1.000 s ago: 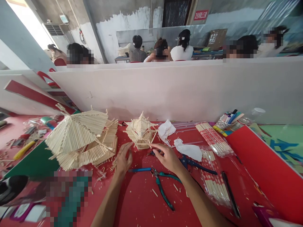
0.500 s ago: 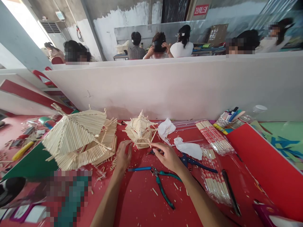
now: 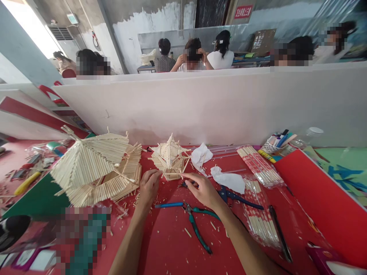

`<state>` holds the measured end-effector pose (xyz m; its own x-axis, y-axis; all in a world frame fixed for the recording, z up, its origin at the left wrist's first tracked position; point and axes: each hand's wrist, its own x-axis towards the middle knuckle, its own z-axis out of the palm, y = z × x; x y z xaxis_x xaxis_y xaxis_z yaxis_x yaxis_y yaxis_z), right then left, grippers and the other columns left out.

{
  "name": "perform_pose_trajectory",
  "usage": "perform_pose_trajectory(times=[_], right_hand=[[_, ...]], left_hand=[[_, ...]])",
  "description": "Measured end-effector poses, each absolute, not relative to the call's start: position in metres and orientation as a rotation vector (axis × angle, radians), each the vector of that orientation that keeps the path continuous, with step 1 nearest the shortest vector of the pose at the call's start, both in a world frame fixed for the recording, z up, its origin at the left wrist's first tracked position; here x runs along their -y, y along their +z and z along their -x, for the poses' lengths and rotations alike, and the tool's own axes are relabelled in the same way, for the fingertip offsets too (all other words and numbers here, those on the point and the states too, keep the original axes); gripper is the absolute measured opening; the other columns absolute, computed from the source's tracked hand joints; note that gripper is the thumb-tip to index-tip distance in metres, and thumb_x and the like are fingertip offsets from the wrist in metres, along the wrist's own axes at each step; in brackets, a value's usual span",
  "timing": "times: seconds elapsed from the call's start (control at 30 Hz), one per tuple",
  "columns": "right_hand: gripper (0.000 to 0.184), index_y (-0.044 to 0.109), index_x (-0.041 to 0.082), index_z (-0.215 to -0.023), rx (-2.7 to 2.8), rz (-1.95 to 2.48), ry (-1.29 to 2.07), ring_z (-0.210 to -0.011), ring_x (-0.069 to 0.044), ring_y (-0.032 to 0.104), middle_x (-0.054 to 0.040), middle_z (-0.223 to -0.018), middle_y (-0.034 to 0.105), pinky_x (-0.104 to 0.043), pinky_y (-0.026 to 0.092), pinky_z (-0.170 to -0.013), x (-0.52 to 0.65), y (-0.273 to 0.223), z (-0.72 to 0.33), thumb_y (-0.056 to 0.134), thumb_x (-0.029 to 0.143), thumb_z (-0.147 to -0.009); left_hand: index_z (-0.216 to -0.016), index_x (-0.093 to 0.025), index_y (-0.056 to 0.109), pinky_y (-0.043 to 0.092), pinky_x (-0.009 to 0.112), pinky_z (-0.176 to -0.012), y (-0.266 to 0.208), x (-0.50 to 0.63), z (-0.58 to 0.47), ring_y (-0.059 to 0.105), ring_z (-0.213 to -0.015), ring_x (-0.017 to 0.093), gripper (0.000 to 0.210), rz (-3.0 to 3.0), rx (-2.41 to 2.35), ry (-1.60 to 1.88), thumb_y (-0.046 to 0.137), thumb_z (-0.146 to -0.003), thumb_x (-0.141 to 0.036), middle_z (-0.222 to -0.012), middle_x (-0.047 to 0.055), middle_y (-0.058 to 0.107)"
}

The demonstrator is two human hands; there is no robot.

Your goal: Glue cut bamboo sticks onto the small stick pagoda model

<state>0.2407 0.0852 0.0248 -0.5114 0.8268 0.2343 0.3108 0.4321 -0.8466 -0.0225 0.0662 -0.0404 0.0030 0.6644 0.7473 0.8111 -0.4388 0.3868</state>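
Observation:
A small tiered pavilion model of pale wooden sticks (image 3: pixel 170 152) stands on the red table in front of me. A thin wooden stick (image 3: pixel 173 174) lies level across its near side. At the left end of this stick is my left hand (image 3: pixel 149 185), fingers curled and closed. My right hand (image 3: pixel 200 188) reaches the right end, index finger forward and the fingertips pinched. The exact grip at the fingertips is too small to make out. Nearer me lie diagonal cutters (image 3: pixel 197 229) with blue and green handles. Under my right hand sits a dark blue cutting tool (image 3: pixel 241 199).
A larger stick-built roof model (image 3: pixel 91 164) stands left on a green board (image 3: pixel 43 196). White tissues (image 3: pixel 228 179) and packs of sticks (image 3: pixel 259 166) lie right, with a red board (image 3: pixel 321 198) beyond. A white partition (image 3: pixel 200 103) closes the back; people sit behind it.
My left hand has shifted very slightly at the stick's left end. My right hand and the pavilion model stay in place.

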Motion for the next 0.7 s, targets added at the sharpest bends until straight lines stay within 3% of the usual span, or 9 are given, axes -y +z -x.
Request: perform_pose_trajectory(times=[0.5,0.6,0.7], right_hand=[[0.034,0.065,0.027,-0.131,2.035,0.982,1.001,-0.101,-0.020,0.072,-0.0071,-0.128,0.072,-0.031,0.057,-0.080,-0.087,0.024,-0.244,0.050,0.030,-0.101],[0.032,0.064,0.024,-0.127,1.987,1.068,0.964,-0.094,-0.019,0.072,-0.0077,-0.122,0.074,-0.028,0.055,-0.072,-0.093,0.023,-0.251,0.050,0.033,-0.100],[0.024,0.068,0.023,-0.109,2.093,1.245,0.804,-0.085,-0.020,0.071,-0.0055,-0.101,0.077,-0.028,0.050,-0.069,-0.100,0.024,-0.263,0.049,0.035,-0.101]], left_hand=[[-0.109,-0.024,0.068,0.055,0.029,-0.087,-0.034,-0.066,0.020,0.068,-0.095,0.016,0.018,2.102,1.578,-1.353,0.055,-0.099,-0.017,-0.101,0.004,0.071],[-0.109,-0.023,0.067,0.055,0.030,-0.087,-0.031,-0.065,0.019,0.068,-0.095,0.016,0.016,2.071,1.596,-1.409,0.055,-0.099,-0.018,-0.100,0.004,0.070],[-0.106,-0.021,0.065,0.055,0.029,-0.086,-0.028,-0.065,0.018,0.067,-0.093,0.016,0.012,2.007,1.618,-1.466,0.055,-0.099,-0.018,-0.097,0.004,0.069]])
